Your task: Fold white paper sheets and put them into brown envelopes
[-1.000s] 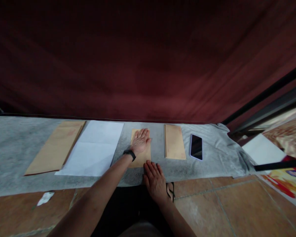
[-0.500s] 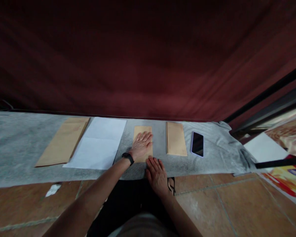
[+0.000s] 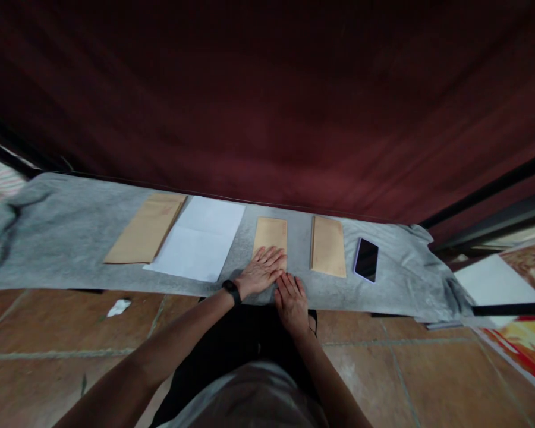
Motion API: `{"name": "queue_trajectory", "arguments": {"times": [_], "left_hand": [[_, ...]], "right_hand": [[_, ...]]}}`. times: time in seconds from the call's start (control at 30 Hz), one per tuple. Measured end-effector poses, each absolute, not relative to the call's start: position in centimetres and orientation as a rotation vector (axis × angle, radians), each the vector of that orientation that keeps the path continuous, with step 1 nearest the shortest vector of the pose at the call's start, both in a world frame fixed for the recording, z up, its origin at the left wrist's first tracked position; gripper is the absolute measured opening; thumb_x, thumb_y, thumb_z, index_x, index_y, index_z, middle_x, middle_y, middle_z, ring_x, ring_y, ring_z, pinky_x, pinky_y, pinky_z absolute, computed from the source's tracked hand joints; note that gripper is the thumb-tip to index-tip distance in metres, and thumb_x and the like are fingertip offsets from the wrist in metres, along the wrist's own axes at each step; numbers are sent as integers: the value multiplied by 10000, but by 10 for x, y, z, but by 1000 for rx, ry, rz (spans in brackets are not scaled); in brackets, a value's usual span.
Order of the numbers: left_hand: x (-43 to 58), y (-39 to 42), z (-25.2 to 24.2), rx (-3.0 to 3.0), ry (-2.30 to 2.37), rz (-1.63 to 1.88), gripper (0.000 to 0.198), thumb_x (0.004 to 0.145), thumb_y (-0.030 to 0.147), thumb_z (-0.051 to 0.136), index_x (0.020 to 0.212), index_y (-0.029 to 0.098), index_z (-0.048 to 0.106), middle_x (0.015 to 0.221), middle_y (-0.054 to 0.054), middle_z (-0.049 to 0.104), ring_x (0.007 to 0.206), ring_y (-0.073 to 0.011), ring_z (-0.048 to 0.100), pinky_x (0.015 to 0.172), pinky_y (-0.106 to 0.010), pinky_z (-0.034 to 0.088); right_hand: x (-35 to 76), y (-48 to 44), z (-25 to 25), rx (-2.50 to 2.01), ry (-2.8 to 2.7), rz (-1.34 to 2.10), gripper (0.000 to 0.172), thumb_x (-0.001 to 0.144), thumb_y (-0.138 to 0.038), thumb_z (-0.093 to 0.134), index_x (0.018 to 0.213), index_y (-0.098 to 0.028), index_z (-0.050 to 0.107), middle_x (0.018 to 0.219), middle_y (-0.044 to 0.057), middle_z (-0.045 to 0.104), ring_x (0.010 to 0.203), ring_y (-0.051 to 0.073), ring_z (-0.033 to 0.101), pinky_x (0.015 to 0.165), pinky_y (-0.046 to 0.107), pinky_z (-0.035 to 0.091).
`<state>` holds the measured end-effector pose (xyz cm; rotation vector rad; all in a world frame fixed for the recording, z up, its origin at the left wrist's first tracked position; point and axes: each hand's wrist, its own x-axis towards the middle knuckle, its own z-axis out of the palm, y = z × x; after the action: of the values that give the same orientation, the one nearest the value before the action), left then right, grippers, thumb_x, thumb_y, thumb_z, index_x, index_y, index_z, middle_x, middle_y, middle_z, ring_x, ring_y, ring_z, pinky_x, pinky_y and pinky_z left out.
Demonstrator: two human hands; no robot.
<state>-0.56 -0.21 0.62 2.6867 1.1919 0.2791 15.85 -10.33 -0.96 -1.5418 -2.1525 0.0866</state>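
Observation:
A small brown paper envelope point(image 3: 271, 232) lies on the grey cloth directly in front of me. My left hand point(image 3: 263, 270), with a black band at the wrist, rests flat across its near half, fingers stretched out, hiding that part. Close beside it, my right hand point(image 3: 292, 303) lies with fingers extended at the envelope's near right corner. The two hands' fingertips almost meet or touch. To the right is a stack of similar brown envelopes point(image 3: 329, 246). On the left are white paper sheets point(image 3: 198, 238) with a crease across them, next to larger brown envelopes point(image 3: 145, 229).
A phone point(image 3: 366, 260) in a light purple case lies right of the envelope stack. The grey cloth point(image 3: 84, 232) covers a long narrow surface before a dark red curtain point(image 3: 258, 119). Black bars point(image 3: 512, 178) stand at the right. A white scrap point(image 3: 118, 307) lies on the tiled floor.
My left hand has slid down the envelope toward me, uncovering its far half with faint red print. My right hand stays at the near corner. The camera view has tilted and shifted.

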Motion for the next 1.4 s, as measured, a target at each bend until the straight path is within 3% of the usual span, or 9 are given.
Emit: {"name": "queue_trajectory", "arguments": {"times": [0.17,0.37,0.77,1.0,1.4], "left_hand": [[-15,-24,11,2761,1116,279,573,1040,504,308,1541,230,353,1644,-55,277,1540,-215,163,1254,-455,87],[-37,-45,15,2825,983,218,724,1004,589,350,1562,133,274,1634,-140,278,1541,-224,152,1254,-417,90],[-52,-49,17,2789,905,187,702,981,534,480,1563,195,283,1650,-107,242,1544,-233,124,1258,-404,105],[-52,-50,16,2821,884,252,728,968,532,510,1544,133,310,1630,-153,277,1541,-245,142,1258,-410,122],[-63,-49,21,2775,817,245,754,960,493,535,1571,160,245,1631,-126,291,1538,-231,160,1261,-396,135]], "right_hand": [[160,-104,-13,-1525,-2187,59,429,1026,-231,408,1427,-145,532,1468,109,549,1392,249,471,1190,484,311],[161,-103,-14,-1531,-2212,52,454,1018,-216,403,1458,-164,503,1493,102,521,1407,243,452,1194,478,298],[164,-93,-9,-1483,-2160,188,455,1047,-257,311,1436,-178,534,1416,104,602,1361,211,510,1182,458,324],[160,-90,-8,-1490,-2270,167,483,1061,-316,314,1502,-168,441,1499,90,515,1424,207,437,1212,437,288],[169,-87,-5,-1498,-2338,140,484,1065,-323,313,1531,-220,393,1534,69,468,1428,201,434,1215,446,278]]}}
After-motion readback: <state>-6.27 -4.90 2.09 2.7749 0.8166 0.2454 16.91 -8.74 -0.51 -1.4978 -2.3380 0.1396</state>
